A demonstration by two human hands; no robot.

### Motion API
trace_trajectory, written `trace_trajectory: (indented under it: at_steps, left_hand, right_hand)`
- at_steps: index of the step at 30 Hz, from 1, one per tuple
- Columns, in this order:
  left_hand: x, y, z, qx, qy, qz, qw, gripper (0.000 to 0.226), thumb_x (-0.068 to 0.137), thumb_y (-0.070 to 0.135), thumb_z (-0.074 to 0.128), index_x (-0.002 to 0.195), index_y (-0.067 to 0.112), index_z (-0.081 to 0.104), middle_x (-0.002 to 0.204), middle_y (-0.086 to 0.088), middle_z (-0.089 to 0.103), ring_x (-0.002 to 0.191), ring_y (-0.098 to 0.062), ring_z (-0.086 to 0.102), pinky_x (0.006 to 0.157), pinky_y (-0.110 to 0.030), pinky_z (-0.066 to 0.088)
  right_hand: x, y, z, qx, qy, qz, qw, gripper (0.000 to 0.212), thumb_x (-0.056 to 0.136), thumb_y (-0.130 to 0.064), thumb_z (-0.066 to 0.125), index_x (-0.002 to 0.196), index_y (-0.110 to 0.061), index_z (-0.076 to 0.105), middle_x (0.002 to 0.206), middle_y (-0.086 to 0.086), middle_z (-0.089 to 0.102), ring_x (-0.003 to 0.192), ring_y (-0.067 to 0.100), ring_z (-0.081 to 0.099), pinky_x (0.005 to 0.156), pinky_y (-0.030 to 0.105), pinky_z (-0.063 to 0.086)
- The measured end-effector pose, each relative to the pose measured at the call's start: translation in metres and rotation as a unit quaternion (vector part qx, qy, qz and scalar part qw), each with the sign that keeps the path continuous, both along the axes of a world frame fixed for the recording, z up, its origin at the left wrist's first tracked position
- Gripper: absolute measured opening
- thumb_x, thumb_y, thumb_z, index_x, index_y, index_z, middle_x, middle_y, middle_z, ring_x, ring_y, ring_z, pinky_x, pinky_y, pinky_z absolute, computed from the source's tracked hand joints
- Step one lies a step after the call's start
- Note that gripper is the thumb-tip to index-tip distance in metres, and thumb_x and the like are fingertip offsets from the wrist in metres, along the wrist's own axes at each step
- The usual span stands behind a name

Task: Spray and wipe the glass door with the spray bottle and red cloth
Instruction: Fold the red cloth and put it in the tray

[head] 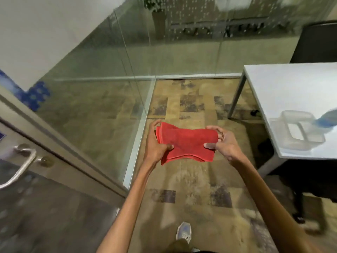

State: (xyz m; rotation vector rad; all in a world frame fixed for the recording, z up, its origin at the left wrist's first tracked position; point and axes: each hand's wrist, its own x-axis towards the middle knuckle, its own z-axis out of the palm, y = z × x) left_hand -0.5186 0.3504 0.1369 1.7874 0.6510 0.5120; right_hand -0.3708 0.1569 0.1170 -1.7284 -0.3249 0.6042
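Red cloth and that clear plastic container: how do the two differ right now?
The red cloth is soft, opaque and folded, held in the air by the left hand and right hand. The clear container is rigid and see-through, resting untouched on the white table. The cloth is over the carpet; the container sits to its right, near the table's edge.

Patterned carpet floor (191, 179), glass partition walls (102, 99), white table (291, 88).

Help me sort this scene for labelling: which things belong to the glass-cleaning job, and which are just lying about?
Job:
red cloth, held by left hand and right hand
glass door
spray bottle, blurred, on the white table

Lying about:
clear plastic containers
black chair
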Motion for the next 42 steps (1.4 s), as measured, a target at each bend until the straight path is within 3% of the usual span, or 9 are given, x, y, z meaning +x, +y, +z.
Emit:
trace_trajectory:
  at_steps: [5, 10, 15, 18, 20, 24, 29, 35, 42]
  left_hand:
    - [0.062, -0.006, -0.013, 0.054, 0.002, -0.050, 0.997, 0.080, 0.057, -0.010, 0.076, 0.129, 0.021, 0.056, 0.122, 0.009, 0.062, 0.109, 0.002, 0.053, 0.092, -0.015, 0.044]
    - [0.118, -0.018, -0.023, 0.097, 0.001, -0.115, 0.989, 0.052, 0.066, 0.015, 0.075, 0.118, 0.015, 0.068, 0.116, -0.009, 0.064, 0.111, -0.020, 0.056, 0.097, -0.035, 0.045]
    - [0.171, -0.039, -0.034, 0.129, -0.007, -0.159, 0.979, 0.023, 0.079, 0.006, 0.075, 0.100, 0.016, 0.073, 0.103, -0.007, 0.068, 0.101, -0.019, 0.061, 0.091, -0.034, 0.049]
    - [0.202, -0.058, -0.039, 0.181, 0.015, -0.195, 0.964, 0.020, 0.082, 0.010, 0.073, 0.099, 0.018, 0.072, 0.106, -0.010, 0.063, 0.093, 0.018, 0.045, 0.078, -0.004, 0.041]
    - [0.222, -0.071, -0.043, 0.190, 0.028, -0.223, 0.956, 0.021, 0.082, 0.011, 0.075, 0.102, 0.015, 0.071, 0.115, -0.012, 0.056, 0.091, 0.024, 0.040, 0.074, 0.005, 0.036]
    - [0.263, -0.101, -0.045, 0.191, 0.011, -0.278, 0.941, 0.024, 0.079, 0.025, 0.081, 0.092, 0.016, 0.063, 0.115, -0.001, 0.052, 0.105, -0.008, 0.042, 0.086, -0.013, 0.037]
    - [0.309, -0.153, -0.042, -0.007, 0.036, -0.322, 0.946, 0.018, 0.085, 0.035, 0.076, 0.091, 0.020, 0.067, 0.081, 0.005, 0.068, 0.078, -0.013, 0.065, 0.068, -0.023, 0.051]
    - [0.364, -0.226, -0.048, -0.132, 0.036, -0.266, 0.954, 0.022, 0.088, 0.026, 0.074, 0.108, 0.017, 0.069, 0.103, -0.002, 0.074, 0.095, -0.016, 0.072, 0.082, -0.028, 0.058]
    - [0.409, -0.277, -0.059, -0.153, 0.134, -0.290, 0.935, 0.076, 0.071, 0.013, 0.088, 0.133, 0.009, 0.044, 0.121, -0.009, 0.061, 0.107, -0.025, 0.065, 0.091, -0.042, 0.057]
  right_hand:
    - [0.037, -0.020, 0.001, -0.051, -0.094, -0.030, 0.994, 0.054, 0.073, 0.007, 0.082, 0.114, -0.024, 0.066, 0.107, 0.003, 0.070, 0.097, 0.017, 0.068, 0.086, 0.028, 0.054]
    - [0.072, -0.046, -0.002, -0.118, -0.168, -0.083, 0.975, 0.035, 0.081, -0.006, 0.080, 0.114, -0.014, 0.071, 0.115, 0.002, 0.071, 0.106, 0.019, 0.066, 0.097, 0.035, 0.051]
    - [0.092, -0.086, -0.005, -0.172, -0.193, -0.115, 0.959, 0.028, 0.085, -0.017, 0.078, 0.112, -0.013, 0.073, 0.111, 0.008, 0.072, 0.103, 0.026, 0.065, 0.094, 0.040, 0.049]
    - [0.106, -0.115, -0.004, -0.196, -0.206, -0.132, 0.950, 0.023, 0.086, -0.019, 0.078, 0.106, -0.011, 0.074, 0.104, 0.012, 0.069, 0.100, 0.030, 0.061, 0.086, 0.032, 0.044]
    - [0.116, -0.135, -0.005, -0.202, -0.191, -0.147, 0.949, 0.024, 0.088, -0.021, 0.076, 0.109, -0.010, 0.074, 0.113, 0.012, 0.063, 0.113, 0.025, 0.053, 0.097, 0.030, 0.041]
    - [0.139, -0.176, -0.009, -0.161, -0.145, -0.200, 0.956, 0.028, 0.094, -0.027, 0.069, 0.117, -0.011, 0.065, 0.119, 0.003, 0.059, 0.112, 0.013, 0.052, 0.097, 0.022, 0.042]
    - [0.180, -0.219, -0.015, -0.048, -0.073, -0.258, 0.962, 0.019, 0.098, -0.031, 0.062, 0.112, -0.018, 0.063, 0.102, -0.003, 0.070, 0.094, 0.012, 0.065, 0.076, 0.013, 0.051]
    - [0.240, -0.266, -0.032, -0.041, -0.082, -0.320, 0.943, 0.028, 0.099, -0.036, 0.059, 0.122, -0.019, 0.062, 0.115, -0.001, 0.068, 0.108, 0.014, 0.063, 0.095, 0.029, 0.050]
    - [0.286, -0.310, -0.049, -0.047, -0.003, -0.370, 0.928, 0.039, 0.097, -0.052, 0.056, 0.126, -0.027, 0.051, 0.112, -0.010, 0.057, 0.095, -0.002, 0.055, 0.078, 0.021, 0.045]
